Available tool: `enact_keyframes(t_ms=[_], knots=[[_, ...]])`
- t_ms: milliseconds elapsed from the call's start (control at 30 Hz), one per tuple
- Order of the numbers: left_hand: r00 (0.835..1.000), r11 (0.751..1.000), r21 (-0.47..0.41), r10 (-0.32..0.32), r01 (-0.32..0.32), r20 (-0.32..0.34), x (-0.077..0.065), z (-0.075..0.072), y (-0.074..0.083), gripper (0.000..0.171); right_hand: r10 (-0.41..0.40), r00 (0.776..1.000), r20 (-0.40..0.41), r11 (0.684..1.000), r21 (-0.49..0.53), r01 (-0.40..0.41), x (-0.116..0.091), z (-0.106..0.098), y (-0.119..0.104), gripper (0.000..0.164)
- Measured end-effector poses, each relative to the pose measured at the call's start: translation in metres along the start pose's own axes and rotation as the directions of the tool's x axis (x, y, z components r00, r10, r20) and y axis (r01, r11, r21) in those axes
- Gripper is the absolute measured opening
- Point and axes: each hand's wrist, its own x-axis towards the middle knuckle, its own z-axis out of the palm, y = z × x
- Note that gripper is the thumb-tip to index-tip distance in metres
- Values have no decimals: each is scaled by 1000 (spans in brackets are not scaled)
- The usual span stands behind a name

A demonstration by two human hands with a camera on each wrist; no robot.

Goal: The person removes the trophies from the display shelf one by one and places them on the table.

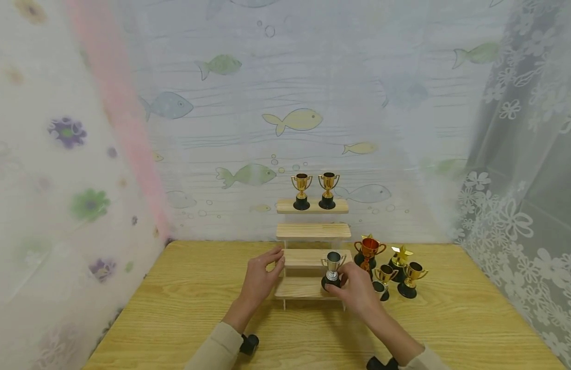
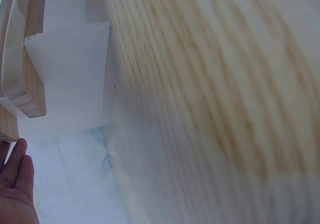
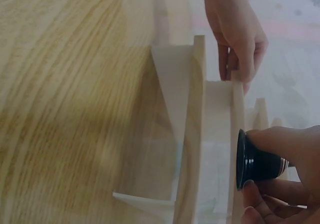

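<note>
In the head view my right hand (image 1: 359,293) holds a small silver trophy cup (image 1: 333,262) by its black base, fingers and thumb on either side. The cup is upright at the right half of a wooden stepped stand (image 1: 296,289), over its lowest step. In the right wrist view the black base (image 3: 260,159) overlaps the second step from the bottom. My left hand (image 1: 259,277) touches the left end of that second step with its fingertips. Its fingers (image 2: 24,176) look fairly straight in the left wrist view.
Two gold trophy cups (image 1: 301,181) (image 1: 329,181) stand on the top step. Right of the stand, several more trophies are grouped on the wooden table (image 1: 197,298): a red cup (image 1: 369,248), a gold star trophy (image 1: 401,253) and a gold cup (image 1: 413,275) among them. A fish-print curtain (image 1: 248,123) hangs behind.
</note>
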Motion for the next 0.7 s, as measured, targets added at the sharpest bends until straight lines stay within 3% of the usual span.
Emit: enact_keyframes(t_ms=[467,700], knots=[[1000,1000,4,11,-11,-5,1,2,-5,32,-14,1000,22,999,-46,15,-16,5,6,27],[1000,1000,-7,20,-20,-8,1,1,-4,31,-27,999,21,999,-19,27,-22,7,12,28]])
